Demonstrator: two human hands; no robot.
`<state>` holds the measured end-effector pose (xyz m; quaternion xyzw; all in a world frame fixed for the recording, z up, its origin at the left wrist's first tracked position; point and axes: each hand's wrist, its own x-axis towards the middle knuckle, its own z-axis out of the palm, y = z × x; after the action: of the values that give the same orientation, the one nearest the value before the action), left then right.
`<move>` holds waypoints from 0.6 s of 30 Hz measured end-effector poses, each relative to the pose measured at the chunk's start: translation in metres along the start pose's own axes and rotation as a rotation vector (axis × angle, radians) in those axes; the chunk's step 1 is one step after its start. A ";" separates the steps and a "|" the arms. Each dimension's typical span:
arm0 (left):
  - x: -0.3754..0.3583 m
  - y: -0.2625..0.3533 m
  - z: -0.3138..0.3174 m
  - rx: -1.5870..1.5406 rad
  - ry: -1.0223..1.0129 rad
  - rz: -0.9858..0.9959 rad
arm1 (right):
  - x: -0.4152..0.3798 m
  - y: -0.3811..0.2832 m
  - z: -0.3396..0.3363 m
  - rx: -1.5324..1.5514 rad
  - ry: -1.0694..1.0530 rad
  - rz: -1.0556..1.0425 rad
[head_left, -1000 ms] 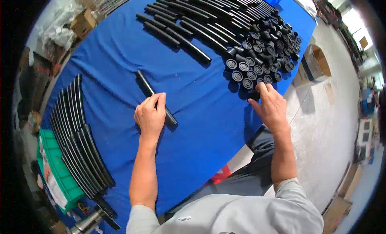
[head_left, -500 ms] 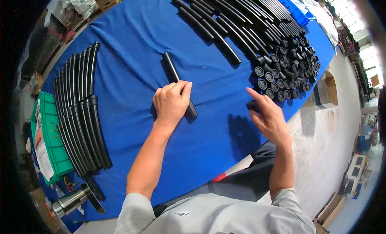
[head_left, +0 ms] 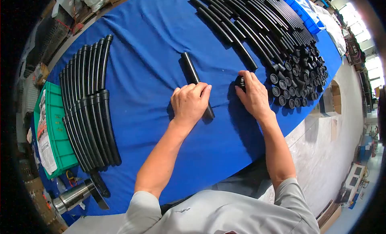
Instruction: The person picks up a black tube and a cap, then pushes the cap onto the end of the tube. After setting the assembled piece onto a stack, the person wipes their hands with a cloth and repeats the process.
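My left hand [head_left: 190, 103] is wrapped round a short black tube [head_left: 190, 68], which lies slantwise on the blue cloth [head_left: 148, 125]. Both ends of the tube stick out past the fingers. To the right, my right hand [head_left: 254, 93] grips a small black fitting [head_left: 240, 82] between thumb and fingers, a little above the cloth. Beside that hand lies a pile of round-faced black fittings [head_left: 297, 81]. Loose black tubes [head_left: 237, 33] are spread behind it.
Two rows of capped black tubes [head_left: 90, 125] lie at the left, beside a green crate [head_left: 60, 129]. A metal cylinder [head_left: 74, 197] is at the lower left corner. A blue basket [head_left: 303, 13] stands at the back right.
My right hand has moved away from the fitting pile, closer to the tube, with its fingers now drawn in round the small fitting. The whole view has shifted slightly.
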<state>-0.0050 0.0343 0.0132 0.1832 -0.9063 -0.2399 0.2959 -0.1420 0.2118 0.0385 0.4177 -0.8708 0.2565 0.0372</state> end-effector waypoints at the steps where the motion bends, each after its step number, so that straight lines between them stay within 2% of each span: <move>1: 0.000 0.001 0.000 -0.002 0.001 -0.005 | 0.000 0.001 -0.001 -0.033 -0.043 -0.005; 5: -0.002 0.002 -0.001 0.039 -0.026 -0.009 | -0.008 -0.020 -0.028 -0.023 0.103 0.114; 7: -0.003 0.000 0.001 0.052 -0.043 -0.028 | -0.016 -0.033 -0.032 0.186 0.205 0.044; 9: -0.001 -0.001 0.000 -0.016 0.013 -0.037 | -0.023 -0.040 -0.021 0.426 -0.064 -0.031; 10: 0.000 -0.003 0.002 -0.078 0.048 -0.054 | -0.024 -0.051 -0.018 0.535 -0.231 -0.005; 11: 0.001 -0.004 0.003 -0.136 0.075 -0.067 | -0.026 -0.060 -0.015 0.570 -0.295 0.018; 13: 0.002 -0.002 -0.002 -0.109 0.040 -0.077 | -0.026 -0.064 -0.003 0.624 -0.333 -0.013; 16: -0.002 -0.009 -0.002 -0.110 0.032 -0.070 | -0.024 -0.052 0.025 0.578 -0.134 -0.083; 18: -0.005 -0.013 -0.010 -0.117 0.060 -0.057 | -0.027 -0.051 0.029 0.611 -0.147 -0.111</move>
<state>0.0069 0.0231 0.0110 0.1982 -0.8758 -0.2951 0.3263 -0.0825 0.1904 0.0270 0.4737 -0.7298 0.4729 -0.1393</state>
